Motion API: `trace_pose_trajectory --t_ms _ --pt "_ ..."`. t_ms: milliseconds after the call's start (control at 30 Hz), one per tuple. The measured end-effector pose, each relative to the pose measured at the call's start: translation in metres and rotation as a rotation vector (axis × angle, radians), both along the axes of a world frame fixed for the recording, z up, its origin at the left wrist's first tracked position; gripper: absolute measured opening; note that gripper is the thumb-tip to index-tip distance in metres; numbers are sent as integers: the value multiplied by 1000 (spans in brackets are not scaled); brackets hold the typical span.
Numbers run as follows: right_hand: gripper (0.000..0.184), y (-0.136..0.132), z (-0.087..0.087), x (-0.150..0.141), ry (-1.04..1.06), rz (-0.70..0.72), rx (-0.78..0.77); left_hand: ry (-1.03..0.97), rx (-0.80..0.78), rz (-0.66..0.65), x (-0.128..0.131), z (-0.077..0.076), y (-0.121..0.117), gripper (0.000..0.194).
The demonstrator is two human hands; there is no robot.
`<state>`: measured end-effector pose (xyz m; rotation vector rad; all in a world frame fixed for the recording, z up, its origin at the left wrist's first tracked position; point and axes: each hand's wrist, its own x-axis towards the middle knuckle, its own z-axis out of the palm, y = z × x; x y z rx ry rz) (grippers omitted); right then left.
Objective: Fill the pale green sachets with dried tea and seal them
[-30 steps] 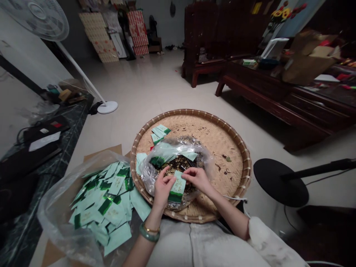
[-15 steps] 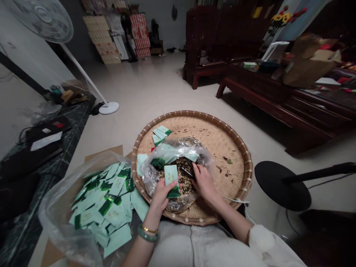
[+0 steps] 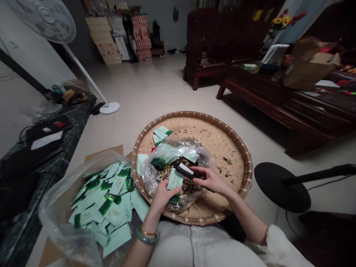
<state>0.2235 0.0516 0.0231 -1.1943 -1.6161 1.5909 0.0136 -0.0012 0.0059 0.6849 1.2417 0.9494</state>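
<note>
- And there's the pale green packet (image 3: pixel 175 179) with its dark green end, pinched in the left hand (image 3: pixel 164 196), tilted just above the open plastic bag (image 3: pixel 151 178).
- Left hand is half closed, thumb on the packet's face, a jade bangle (image 3: pixel 146 239) and a gold bracelet on that wrist.
- Over to the right hand (image 3: pixel 211 181): fingers curled, thumb and fingers gripping a small black tool (image 3: pixel 187 172), its tip right beside the packet, not touching it.
- Below both hands, dried loose leaves (image 3: pixel 178 183) fill the bag, which sits on a round woven bamboo tray (image 3: pixel 191 115).
- On the tray, a small stack of green packets (image 3: pixel 161 132) lies beyond the bag.
- Out to the left, a big heap of packets (image 3: pixel 105 196) spills across a clear plastic sheet (image 3: pixel 59 207).
</note>
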Motion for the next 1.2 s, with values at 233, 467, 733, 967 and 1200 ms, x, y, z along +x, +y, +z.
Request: trace_pose_trajectory --t_ms 233,467,733,967,1200 --pt "41 -1 6 -14 -103 125 11 52 35 -121 -4 2 -2 32" --pt "32 -1 4 -14 -122 94 122 -42 -37 -129 -2 2 -4 38" --pt "35 -2 -7 -13 -12 74 -54 -28 5 -59 -5 -1 -2 46" --pt "50 2 4 -5 247 125 -420 -125 -44 -74 -11 5 -3 47" --pt "51 -1 2 -6 144 122 -353 -41 1 -86 -14 0 -1 48"
